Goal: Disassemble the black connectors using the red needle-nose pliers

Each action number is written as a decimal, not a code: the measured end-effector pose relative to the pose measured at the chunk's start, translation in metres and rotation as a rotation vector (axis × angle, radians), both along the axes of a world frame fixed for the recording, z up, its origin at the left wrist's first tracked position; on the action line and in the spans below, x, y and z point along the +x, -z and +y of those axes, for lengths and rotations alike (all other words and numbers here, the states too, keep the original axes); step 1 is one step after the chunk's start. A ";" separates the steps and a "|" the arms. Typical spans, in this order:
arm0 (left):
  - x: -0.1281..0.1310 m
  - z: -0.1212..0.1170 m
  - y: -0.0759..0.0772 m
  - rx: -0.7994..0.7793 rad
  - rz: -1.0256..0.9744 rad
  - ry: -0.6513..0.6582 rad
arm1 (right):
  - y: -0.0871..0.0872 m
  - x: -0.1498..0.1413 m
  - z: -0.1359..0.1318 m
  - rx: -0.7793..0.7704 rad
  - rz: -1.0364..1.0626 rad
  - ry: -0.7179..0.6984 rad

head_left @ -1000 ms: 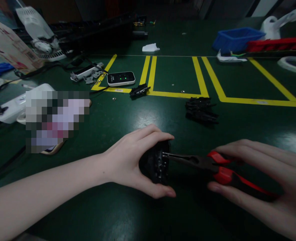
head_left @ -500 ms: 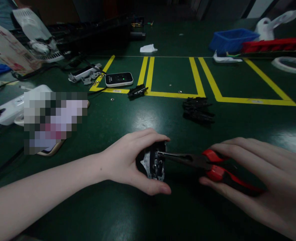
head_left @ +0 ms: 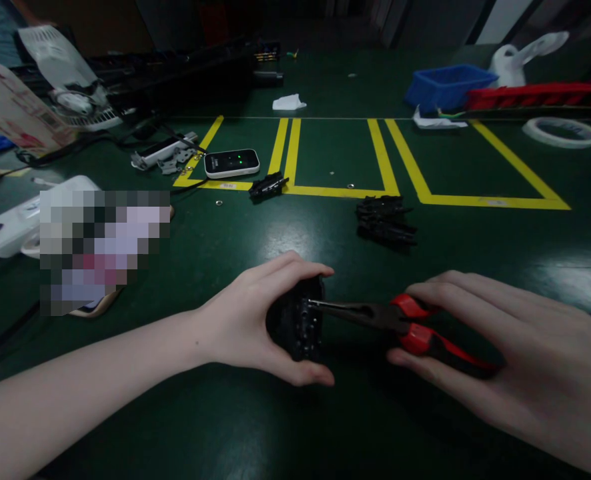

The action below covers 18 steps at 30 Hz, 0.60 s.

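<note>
My left hand (head_left: 255, 320) is wrapped round a small black plastic part (head_left: 295, 327), held just above the green table (head_left: 325, 427), thumb below and fingers over the top. My right hand (head_left: 505, 360) grips red-handled long-nose pliers (head_left: 400, 320). The dark jaws of the pliers reach left and their tip touches the face of the black part.
A pile of black parts (head_left: 385, 220) lies beyond my hands, and one more black part (head_left: 268, 187) by the yellow floor-tape lines (head_left: 385, 160). A small device with green lights (head_left: 231, 163), a white power strip (head_left: 10, 223), a blue bin (head_left: 448, 87) and a tape roll (head_left: 561, 132) stand farther off.
Both hands with the black part and pliers have drifted slightly left in view. The part has turned a little in my left hand; its pale face no longer shows.
</note>
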<state>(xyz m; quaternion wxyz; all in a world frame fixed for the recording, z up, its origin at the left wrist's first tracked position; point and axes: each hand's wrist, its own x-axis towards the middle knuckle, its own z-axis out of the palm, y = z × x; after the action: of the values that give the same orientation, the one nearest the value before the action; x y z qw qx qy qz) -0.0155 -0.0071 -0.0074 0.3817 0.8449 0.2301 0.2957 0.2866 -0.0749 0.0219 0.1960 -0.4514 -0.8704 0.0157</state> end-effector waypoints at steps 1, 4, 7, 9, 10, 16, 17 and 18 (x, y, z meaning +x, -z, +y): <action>0.000 0.000 0.000 0.000 0.003 -0.005 | -0.001 -0.001 0.001 -0.007 0.003 -0.007; 0.000 0.001 -0.001 -0.016 0.013 0.000 | -0.003 -0.003 0.004 -0.012 0.023 -0.022; -0.001 0.002 -0.003 -0.048 0.039 0.023 | -0.002 -0.003 0.005 -0.011 0.037 -0.009; -0.002 0.002 -0.004 -0.065 0.059 0.027 | -0.002 -0.003 0.005 -0.005 0.019 -0.006; -0.002 0.002 -0.005 -0.071 0.068 0.029 | -0.002 -0.003 0.005 0.004 0.007 -0.011; -0.001 0.003 -0.006 -0.067 0.082 0.025 | -0.003 -0.005 0.002 0.133 -0.072 -0.030; -0.001 0.003 -0.006 -0.074 0.089 0.023 | -0.002 -0.004 0.001 0.172 -0.103 -0.028; -0.001 0.004 -0.006 -0.081 0.095 0.025 | -0.002 -0.004 0.000 0.212 -0.137 -0.024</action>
<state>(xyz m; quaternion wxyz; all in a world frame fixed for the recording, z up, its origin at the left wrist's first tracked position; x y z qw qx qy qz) -0.0164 -0.0035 -0.0009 0.4076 0.8448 0.2493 0.2410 0.2822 -0.0747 0.0239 0.1825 -0.4178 -0.8838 -0.1050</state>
